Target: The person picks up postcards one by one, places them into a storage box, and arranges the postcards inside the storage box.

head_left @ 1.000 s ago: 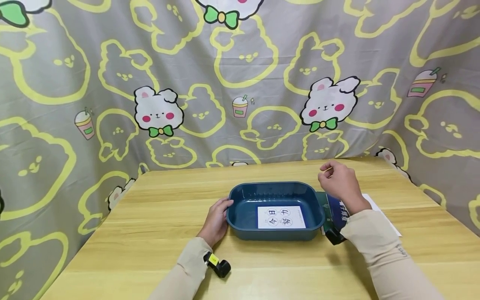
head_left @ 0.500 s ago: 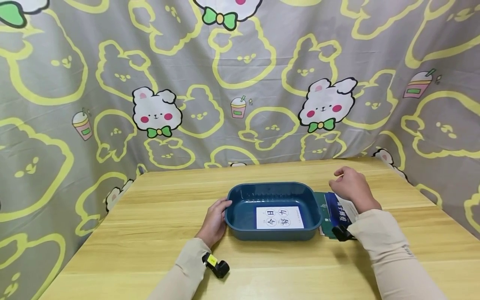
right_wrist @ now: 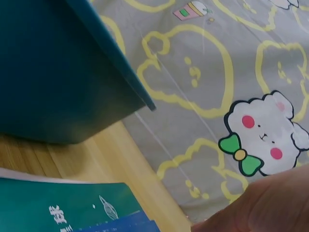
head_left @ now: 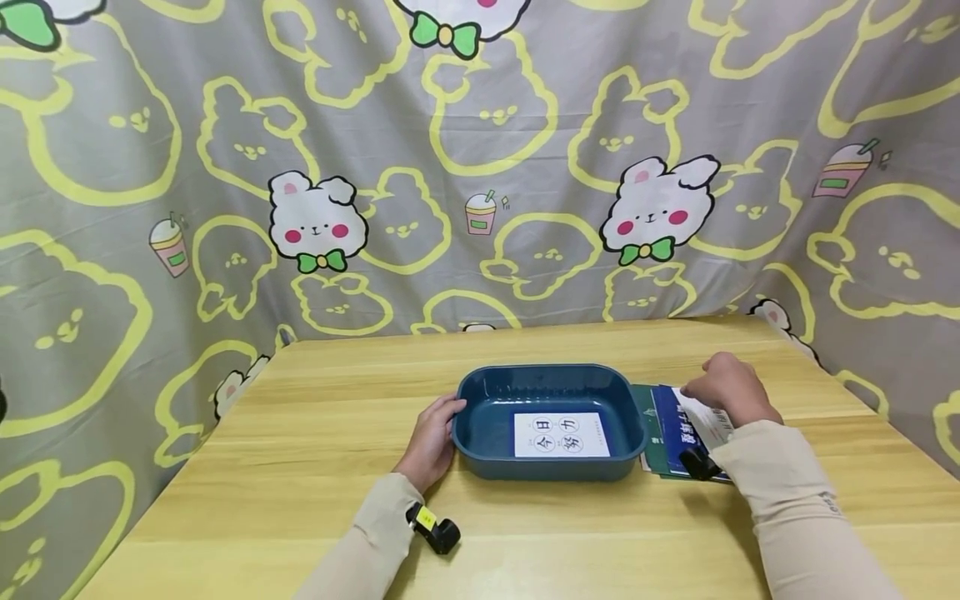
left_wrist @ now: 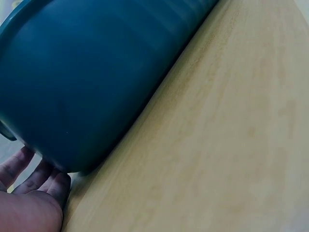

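My left hand (head_left: 431,446) holds the left end of a dark teal plastic basin (head_left: 551,472). In the left wrist view, the fingers (left_wrist: 35,180) bend against the outer corner of its wall. Inside the basin lies a white card (head_left: 562,435) with blue borders and Chinese characters. To the right of the basin, my right hand (head_left: 738,392) is over a white printed card (head_left: 708,418), fingers bent near its upper edge. Whether they pinch it is hidden. Under that card are a dark blue card (head_left: 675,421) and a green card (head_left: 651,425), overlapping.
Everything stands on a wood-grain table (head_left: 315,483). A grey curtain (head_left: 525,250) with yellow outlines and white rabbits hangs behind and at the sides. A small black camera (head_left: 442,536) is strapped to my left wrist, and another (head_left: 699,463) to my right.
My right hand has moved to the right and lower, from beside the basin's right rim to above the white card. More of the blue and green cards shows. My left hand and the basin stay put.
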The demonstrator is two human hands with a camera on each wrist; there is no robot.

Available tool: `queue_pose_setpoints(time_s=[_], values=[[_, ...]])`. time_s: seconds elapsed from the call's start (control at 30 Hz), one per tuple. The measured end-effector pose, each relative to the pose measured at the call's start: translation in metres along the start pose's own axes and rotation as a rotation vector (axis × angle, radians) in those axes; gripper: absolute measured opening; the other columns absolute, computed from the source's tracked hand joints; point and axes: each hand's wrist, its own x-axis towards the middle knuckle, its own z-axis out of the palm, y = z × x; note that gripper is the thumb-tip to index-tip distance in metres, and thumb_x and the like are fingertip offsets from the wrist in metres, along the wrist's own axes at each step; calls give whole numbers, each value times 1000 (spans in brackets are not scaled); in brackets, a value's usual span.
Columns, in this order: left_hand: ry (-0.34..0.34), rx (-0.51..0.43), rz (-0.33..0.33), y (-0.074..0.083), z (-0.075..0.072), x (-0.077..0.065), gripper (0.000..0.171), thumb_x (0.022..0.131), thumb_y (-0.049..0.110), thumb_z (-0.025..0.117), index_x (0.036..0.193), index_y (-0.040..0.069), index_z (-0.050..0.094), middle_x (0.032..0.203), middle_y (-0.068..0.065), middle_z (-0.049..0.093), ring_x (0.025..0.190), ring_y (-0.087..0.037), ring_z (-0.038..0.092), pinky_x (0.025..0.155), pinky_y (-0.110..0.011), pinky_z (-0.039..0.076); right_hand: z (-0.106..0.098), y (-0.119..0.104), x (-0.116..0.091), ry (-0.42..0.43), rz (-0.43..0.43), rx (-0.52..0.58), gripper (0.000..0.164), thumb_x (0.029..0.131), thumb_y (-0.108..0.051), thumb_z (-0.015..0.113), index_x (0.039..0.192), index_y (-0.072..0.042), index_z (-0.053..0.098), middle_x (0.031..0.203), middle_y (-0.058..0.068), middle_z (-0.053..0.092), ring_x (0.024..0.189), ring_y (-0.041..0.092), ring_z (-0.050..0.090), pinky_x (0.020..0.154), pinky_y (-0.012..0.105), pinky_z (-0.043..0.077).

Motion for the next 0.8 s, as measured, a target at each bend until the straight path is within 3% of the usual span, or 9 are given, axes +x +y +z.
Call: queue_pose_setpoints(time_s=[0.2, 0.37, 0.47, 0.6, 0.8], values=[[5, 6, -5, 0, 0, 0, 51, 98, 15, 49, 141, -9, 36, 147, -26, 36, 134, -35, 37, 108, -44, 32, -3, 12, 1, -17, 36, 14, 50, 80, -19, 72, 104, 20, 52, 105, 37, 52, 83, 39, 51, 70, 48, 48], [1, 8, -7, 0, 0, 0, 51, 98, 15, 49, 141, -9, 36, 147, -25, 36, 134, -35, 37, 108, -43, 33, -2, 20, 2, -42, 60, 9, 41, 78, -24, 75, 86, 10, 53, 78, 18, 48, 73, 32, 47, 62, 40, 43], [-3, 9, -3, 0, -1, 0, 51, 98, 15, 49, 141, -9, 35, 147, -26, 36, 135, -35, 37, 108, -43, 33, 2, 23, 2, -62, 81, 15, 42, 78, -26, 77, 84, 9, 54, 75, 15, 46, 73, 32, 46, 63, 39, 42], [4, 3, -7, -1, -2, -2, 51, 98, 14, 49, 141, -10, 35, 147, -26, 36, 134, -35, 37, 108, -44, 33, 7, 24, 4, -93, 140, 25, 47, 78, -30, 77, 88, 10, 56, 80, 22, 48, 78, 40, 44, 66, 44, 42], [-5, 0, -7, 0, 0, -1, 52, 98, 16, 50, 141, -9, 36, 146, -25, 37, 134, -34, 38, 108, -43, 33, 8, 25, 5, -108, 188, 21, 40, 81, -27, 75, 87, 8, 57, 81, 24, 50, 80, 43, 43, 69, 47, 40]])
